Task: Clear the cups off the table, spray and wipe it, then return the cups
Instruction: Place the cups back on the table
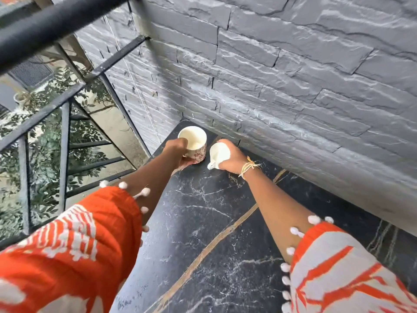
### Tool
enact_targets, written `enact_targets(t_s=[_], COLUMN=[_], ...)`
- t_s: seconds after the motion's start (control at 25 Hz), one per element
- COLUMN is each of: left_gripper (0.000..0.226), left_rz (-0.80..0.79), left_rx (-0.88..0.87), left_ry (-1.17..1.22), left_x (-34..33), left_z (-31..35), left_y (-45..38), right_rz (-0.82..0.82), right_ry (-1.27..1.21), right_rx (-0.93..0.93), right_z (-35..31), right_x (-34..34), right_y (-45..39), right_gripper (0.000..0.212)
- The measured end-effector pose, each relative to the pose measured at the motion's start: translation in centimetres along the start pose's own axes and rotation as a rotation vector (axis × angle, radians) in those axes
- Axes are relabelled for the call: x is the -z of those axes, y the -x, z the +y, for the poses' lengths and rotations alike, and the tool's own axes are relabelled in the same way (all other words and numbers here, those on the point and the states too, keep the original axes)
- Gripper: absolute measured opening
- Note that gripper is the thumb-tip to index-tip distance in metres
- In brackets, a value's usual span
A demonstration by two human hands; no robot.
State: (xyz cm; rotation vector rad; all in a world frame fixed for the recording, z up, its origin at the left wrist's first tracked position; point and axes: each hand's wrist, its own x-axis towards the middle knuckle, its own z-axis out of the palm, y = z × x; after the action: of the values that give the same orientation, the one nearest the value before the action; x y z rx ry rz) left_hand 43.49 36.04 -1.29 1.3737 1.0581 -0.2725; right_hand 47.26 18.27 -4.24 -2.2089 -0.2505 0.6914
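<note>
Two cups sit at the far corner of a black marble surface with gold veins, close to the wall. My left hand grips the cream cup with red flowers, which looks empty inside. My right hand holds a plain white cup tilted toward me, its handle pointing down at the surface. The two cups stand side by side, almost touching. Both arms wear orange and white sleeves with pompoms.
A grey stone-clad wall runs along the right and back of the surface. A black metal railing with glass borders the left side, with foliage and ground far below. The surface's left edge drops off beside the railing.
</note>
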Motion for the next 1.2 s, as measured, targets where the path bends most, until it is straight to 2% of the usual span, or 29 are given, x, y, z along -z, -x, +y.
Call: enact_targets(t_s=[0.2, 0.32, 0.4, 0.52, 0.72, 0.92, 1.04, 1.2], left_gripper=[0.043, 0.046, 0.054, 0.068, 0.066, 0.035, 0.029, 0.033], left_rz=[-0.007, -0.073, -0.135, -0.128, -0.091, -0.111, -0.112, -0.063], left_rx=[-0.005, 0.010, -0.010, -0.046, -0.057, -0.064, -0.101, -0.208], left_ry=[0.000, 0.025, 0.033, 0.085, 0.185, 0.005, 0.019, -0.028], left_x=[-0.1, 0.4, 0.8, 1.1, 0.9, 1.4, 2.1, 3.4], left_z=[-0.2, -0.5, -1.1, -2.7, -8.3, -13.6, -16.9, -22.6], left_y=[-0.2, 0.1, 0.2, 0.3, 3.6, 10.0, 14.6, 20.9], right_rz=[0.025, 0.108, 0.177, 0.212, 0.141, -0.007, -0.047, -0.041], right_ry=[-0.018, -0.102, -0.182, -0.287, -0.233, -0.013, 0.056, 0.035], right_rx=[-0.023, -0.106, -0.177, -0.259, -0.258, -0.239, -0.227, -0.109], right_z=[0.3, 0.9, 1.2, 1.6, 2.6, 3.9, 4.7, 5.0], right_x=[-0.6, -1.5, -2.3, -3.5, -6.6, -8.8, -10.5, -12.9], right_y=[0.4, 1.4, 2.0, 3.2, 8.8, 14.9, 18.9, 26.0], right_gripper=[0.089, 0.105, 0.110, 0.111, 0.107, 0.102, 0.089, 0.071])
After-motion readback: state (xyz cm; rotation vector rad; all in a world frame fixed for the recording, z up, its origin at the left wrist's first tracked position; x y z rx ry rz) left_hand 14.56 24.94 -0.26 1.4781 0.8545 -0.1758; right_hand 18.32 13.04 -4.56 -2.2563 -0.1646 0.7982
